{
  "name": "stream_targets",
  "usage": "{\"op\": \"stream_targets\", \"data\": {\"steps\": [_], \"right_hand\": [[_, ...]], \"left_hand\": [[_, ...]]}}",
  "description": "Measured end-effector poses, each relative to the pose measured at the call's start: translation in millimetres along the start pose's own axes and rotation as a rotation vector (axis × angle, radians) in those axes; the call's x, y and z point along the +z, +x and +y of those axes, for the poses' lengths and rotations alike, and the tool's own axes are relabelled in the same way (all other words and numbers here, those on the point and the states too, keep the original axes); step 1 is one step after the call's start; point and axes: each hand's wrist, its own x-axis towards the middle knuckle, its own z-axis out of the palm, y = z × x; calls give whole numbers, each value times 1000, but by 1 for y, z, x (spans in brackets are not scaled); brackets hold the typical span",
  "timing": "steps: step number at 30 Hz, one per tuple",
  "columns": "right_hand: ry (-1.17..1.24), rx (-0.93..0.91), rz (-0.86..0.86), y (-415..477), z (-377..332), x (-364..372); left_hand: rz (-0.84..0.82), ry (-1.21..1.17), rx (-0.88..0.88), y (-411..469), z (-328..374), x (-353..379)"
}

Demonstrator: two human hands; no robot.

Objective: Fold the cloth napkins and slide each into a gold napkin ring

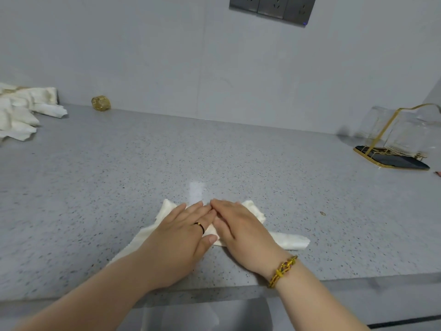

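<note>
**Op:** Where's the napkin?

**Ann:** The cloth napkin [292, 242] is flat on the counter [238, 158], close to the front edge, right under you. Cream ends stick out past both your hands. Its long axis runs roughly 9 to 3 o'clock, with both tails dipping toward 6.

**Op:** Hands?

**Ann:** Your left hand [181, 231] and right hand [241, 231] are both palm-down on it. Fingers are straight and together, and the fingertips meet over the middle. You're pressing, not pinching. My read: you're setting a crease and the fold isn't done.

**Op:** Ring?

**Ann:** The gold napkin ring [101, 103] sits at about 10 o'clock from the napkin, back against the wall, well apart from it. Your left hand is the nearer one. I'd reach with that and pin the fold with the right. Thread along the long axis, a narrow tail first. The 3 o'clock tail looks tighter, but I'm not sure.

**Op:** Anything else?

**Ann:** A pile of napkins [23, 111] lies at 9–10 o'clock, left of the ring. There's a gold glint in it, but I can't tell what it is. A glass rack [393, 144] stands at 2 o'clock, well apart. Wall outlets [272, 7] are at 12.
</note>
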Motion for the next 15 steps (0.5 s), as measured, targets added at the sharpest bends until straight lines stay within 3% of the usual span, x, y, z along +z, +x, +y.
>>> {"op": "stream_targets", "data": {"steps": [5,12,15], "right_hand": [[53,-39,-191,-5,17,-16],[273,61,-238,5,21,-27],[154,17,-258,3,21,-27]], "left_hand": [[123,-154,-8,4,-4,-1],[75,-346,-57,13,-16,-16],[112,-354,-42,11,-20,-11]]}}
